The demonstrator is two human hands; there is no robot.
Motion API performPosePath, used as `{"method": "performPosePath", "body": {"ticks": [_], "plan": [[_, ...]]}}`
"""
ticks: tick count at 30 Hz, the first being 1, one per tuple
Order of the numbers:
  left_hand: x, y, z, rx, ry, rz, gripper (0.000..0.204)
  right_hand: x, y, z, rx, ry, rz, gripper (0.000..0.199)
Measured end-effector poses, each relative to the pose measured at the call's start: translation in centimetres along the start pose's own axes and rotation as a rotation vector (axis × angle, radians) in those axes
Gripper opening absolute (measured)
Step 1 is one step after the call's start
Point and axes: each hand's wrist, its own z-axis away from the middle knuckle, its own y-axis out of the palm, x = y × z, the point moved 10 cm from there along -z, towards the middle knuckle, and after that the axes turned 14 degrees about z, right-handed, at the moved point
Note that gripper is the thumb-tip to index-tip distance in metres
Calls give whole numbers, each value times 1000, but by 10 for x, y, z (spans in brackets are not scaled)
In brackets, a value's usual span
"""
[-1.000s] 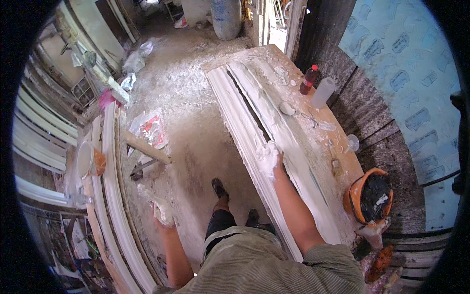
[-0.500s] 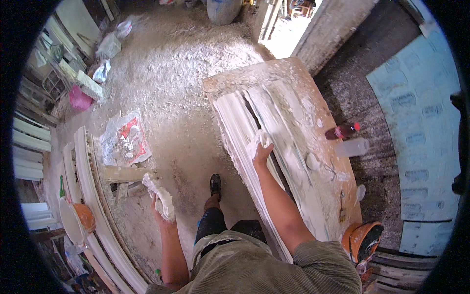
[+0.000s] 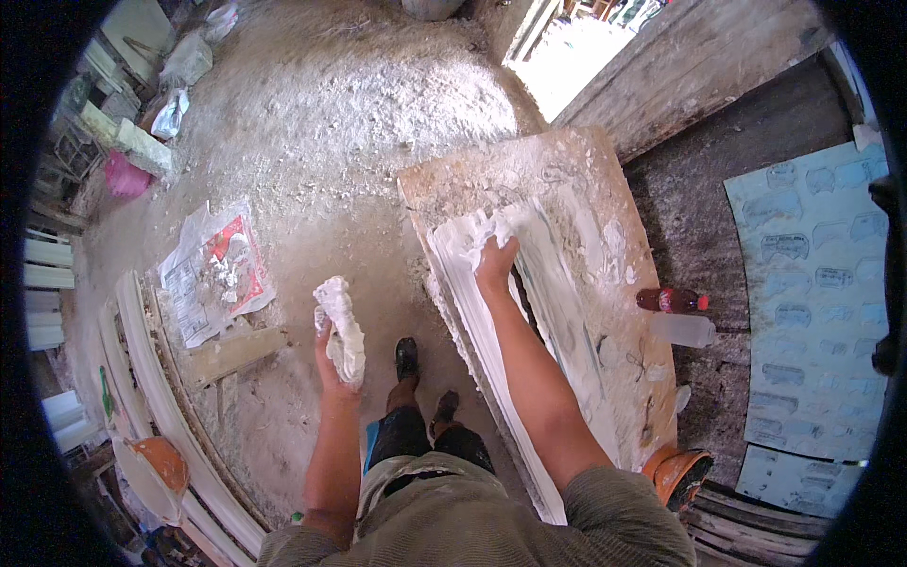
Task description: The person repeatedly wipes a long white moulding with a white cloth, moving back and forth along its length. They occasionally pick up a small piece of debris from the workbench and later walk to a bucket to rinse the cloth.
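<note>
- Plaster work seen from above, from my own head, looking down past my chest and both bare forearms to a dusty floor (image 3: 312,142).
- My right hand (image 3: 495,263) rests on wet white plaster (image 3: 472,248) near the far end of a long moulding (image 3: 491,331); the fingers are curled down into the plaster, so I cannot tell whether they grip a wad of it or only press it flat.
- That moulding lies on a plaster-crusted board that serves as my work surface (image 3: 567,180). Its long axis runs from beside my right hip away towards the bright doorway (image 3: 576,66), leaning slightly left as it recedes. The far end is the rough, heaped one.
- I judge my arm lies along the moulding so that I can work lengthwise on it.
- My left hand (image 3: 331,350) is closed around a lumpy white wad, plaster-soaked fibre or rag (image 3: 340,321), held upright over the floor, well apart from the surface, probably kept as a reserve.
- My two dark shoes (image 3: 420,378) stand between the hands, close to the board's near edge.
- On the surface's right side, a dark bottle with a red cap (image 3: 671,300) and a clear bottle (image 3: 685,329) lie side by side, out of the wet area.
- An orange bowl (image 3: 685,475) sits at the near right corner.
- Left on the floor: a printed sack (image 3: 213,274), a wooden plank (image 3: 231,354), and finished white mouldings (image 3: 161,378) stacked in a curve.
</note>
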Motion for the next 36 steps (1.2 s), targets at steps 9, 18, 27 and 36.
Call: {"method": "performPosePath", "body": {"ticks": [9, 18, 27, 36], "plan": [[28, 7, -7, -85, -103, -4, 33, 42, -12, 13, 161, -356, 453, 39], [-4, -8, -16, -40, -15, -17, 32, 69, -3, -35, 722, 191, -558, 18], [-12, -8, -25, -20, -5, 27, 30, 240, -27, -110, 341, -605, 70, 29], [-6, -3, -32, -83, -10, 23, 27, 200, 31, -134, 301, -808, 1115, 32]]}}
